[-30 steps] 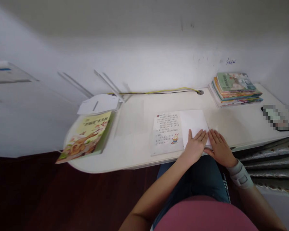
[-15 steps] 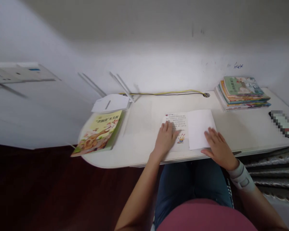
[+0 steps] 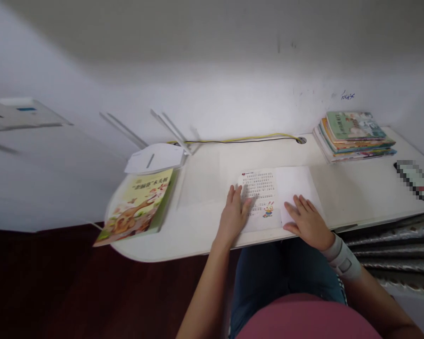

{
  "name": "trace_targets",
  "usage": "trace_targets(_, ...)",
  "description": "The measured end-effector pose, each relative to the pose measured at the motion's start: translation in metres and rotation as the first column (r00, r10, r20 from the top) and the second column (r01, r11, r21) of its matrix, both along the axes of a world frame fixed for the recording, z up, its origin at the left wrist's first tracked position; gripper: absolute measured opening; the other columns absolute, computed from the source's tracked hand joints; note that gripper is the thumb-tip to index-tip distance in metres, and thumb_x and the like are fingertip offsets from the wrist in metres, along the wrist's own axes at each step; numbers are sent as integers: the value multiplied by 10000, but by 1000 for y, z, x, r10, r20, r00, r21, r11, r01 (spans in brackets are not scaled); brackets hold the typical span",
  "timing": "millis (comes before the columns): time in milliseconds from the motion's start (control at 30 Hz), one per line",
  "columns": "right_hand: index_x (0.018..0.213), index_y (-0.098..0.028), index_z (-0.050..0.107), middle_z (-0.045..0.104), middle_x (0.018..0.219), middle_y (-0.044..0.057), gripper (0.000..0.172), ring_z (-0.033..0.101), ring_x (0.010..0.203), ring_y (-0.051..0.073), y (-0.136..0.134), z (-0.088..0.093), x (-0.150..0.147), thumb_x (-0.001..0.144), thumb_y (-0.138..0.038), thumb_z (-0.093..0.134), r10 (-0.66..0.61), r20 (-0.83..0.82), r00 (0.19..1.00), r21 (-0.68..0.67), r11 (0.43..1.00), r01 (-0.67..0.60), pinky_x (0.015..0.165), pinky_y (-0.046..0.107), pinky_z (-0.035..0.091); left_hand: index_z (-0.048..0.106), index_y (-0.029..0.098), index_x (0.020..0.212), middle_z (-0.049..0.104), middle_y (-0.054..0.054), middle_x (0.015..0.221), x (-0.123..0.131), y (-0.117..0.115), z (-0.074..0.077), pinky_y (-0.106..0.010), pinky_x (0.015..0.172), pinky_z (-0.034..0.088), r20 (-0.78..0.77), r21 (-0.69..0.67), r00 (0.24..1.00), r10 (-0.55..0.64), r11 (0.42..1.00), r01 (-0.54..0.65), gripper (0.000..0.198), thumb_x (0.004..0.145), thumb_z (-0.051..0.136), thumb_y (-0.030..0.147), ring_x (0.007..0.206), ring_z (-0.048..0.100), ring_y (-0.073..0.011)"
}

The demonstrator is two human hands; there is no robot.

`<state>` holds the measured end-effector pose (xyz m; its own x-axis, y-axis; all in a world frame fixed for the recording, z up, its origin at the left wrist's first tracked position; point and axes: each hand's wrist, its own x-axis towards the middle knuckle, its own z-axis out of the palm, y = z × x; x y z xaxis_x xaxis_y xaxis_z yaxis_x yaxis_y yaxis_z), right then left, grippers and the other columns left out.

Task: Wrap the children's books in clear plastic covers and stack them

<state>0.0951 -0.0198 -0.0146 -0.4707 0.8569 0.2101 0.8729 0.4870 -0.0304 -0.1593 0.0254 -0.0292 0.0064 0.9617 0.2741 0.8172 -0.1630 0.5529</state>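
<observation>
An open book point(image 3: 261, 188) lies flat near the front edge of the white desk. Its left page carries rows of printed text and a small cartoon rabbit; the right page looks blank. My left hand point(image 3: 233, 214) rests at the left page's outer edge, fingers extended and thumb over the paper. On the lower part of the blank page lies my right hand point(image 3: 307, 222), fingers spread, palm down. A grey-white band point(image 3: 343, 259) wraps my right wrist. Neither hand grips anything.
Left on the desk point(image 3: 198, 226), a yellow-green picture book point(image 3: 137, 205) overhangs the edge before a white router point(image 3: 155, 157). A stack of books point(image 3: 355, 136) stands back right, near a blurred phone-like device point(image 3: 415, 181). Cables point(image 3: 240, 140) run along the wall.
My left hand has slid from the printed text to the left page's outer edge. My right hand has moved inward over the blank page. The view has shifted slightly.
</observation>
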Motion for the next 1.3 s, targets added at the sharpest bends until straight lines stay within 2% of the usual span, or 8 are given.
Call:
trace_targets(300, 1338, -126, 485, 427, 1397, 251, 629, 381, 1310, 371, 3, 1, 4, 873, -547, 456, 5, 6, 1000, -1, 1000, -5, 1021, 492, 358, 358, 122, 1374, 435, -192, 1414, 3, -2, 7, -475, 1042, 392, -22, -38, 998, -64, 997, 63, 581, 922, 356, 486, 1315, 408, -288)
trace_targets(433, 1345, -122, 476, 426, 1395, 260, 630, 372, 1316, 370, 3, -1, 4, 874, -540, 461, -14, 13, 1000, -11, 1000, 14, 1021, 499, 355, 353, 74, 1369, 425, -221, 1411, 5, -2, 9, -485, 1049, 380, -34, -66, 998, -55, 996, 52, 610, 923, 349, 490, 1321, 395, -304)
trace_targets(600, 1351, -104, 464, 414, 1405, 260, 631, 353, 1330, 357, 5, -2, 8, 886, -530, 450, -38, 2, 999, -18, 999, 39, 1037, 498, 333, 340, 115, 1382, 420, -190, 1426, 5, -2, 8, -470, 1049, 386, -42, -37, 997, -60, 998, 59, 594, 923, 351, 491, 1329, 387, -286)
trace_targets(800, 1332, -98, 481, 423, 1399, 254, 617, 352, 1328, 359, 4, 4, 6, 881, -519, 472, -28, -7, 1000, -23, 999, 28, 1033, 486, 337, 398, 112, 1350, 493, -178, 1368, 5, -1, 5, -462, 1025, 415, -89, -27, 994, -62, 998, 60, 580, 922, 349, 501, 1287, 445, -291)
trace_targets(967, 1388, -219, 419, 351, 1474, 173, 589, 271, 1371, 355, 6, 6, -14, 873, -489, 514, 47, -60, 997, -23, 999, -48, 1071, 538, 264, 377, 80, 1371, 460, -195, 1394, 7, 0, -1, -501, 1068, 352, -187, -8, 975, -122, 992, 123, 626, 926, 320, 516, 1337, 367, -315)
trace_targets(1067, 1382, -230, 430, 354, 1478, 152, 555, 252, 1382, 340, 8, 0, -17, 890, -479, 488, 54, -92, 994, -30, 998, -57, 1085, 545, 238, 357, 71, 1378, 436, -206, 1409, 7, 0, -3, -513, 1087, 319, -195, 14, 969, -150, 988, 156, 634, 931, 294, 517, 1337, 368, -309)
trace_targets(1300, 1383, -206, 430, 344, 1487, 140, 557, 258, 1381, 331, 8, -6, -13, 904, -490, 447, 61, -118, 991, -26, 998, -65, 1094, 521, 244, 483, 103, 1260, 547, -185, 1268, 4, -3, 4, -447, 1017, 432, -32, 6, 999, -13, 1000, 14, 536, 926, 330, 492, 1209, 510, -271)
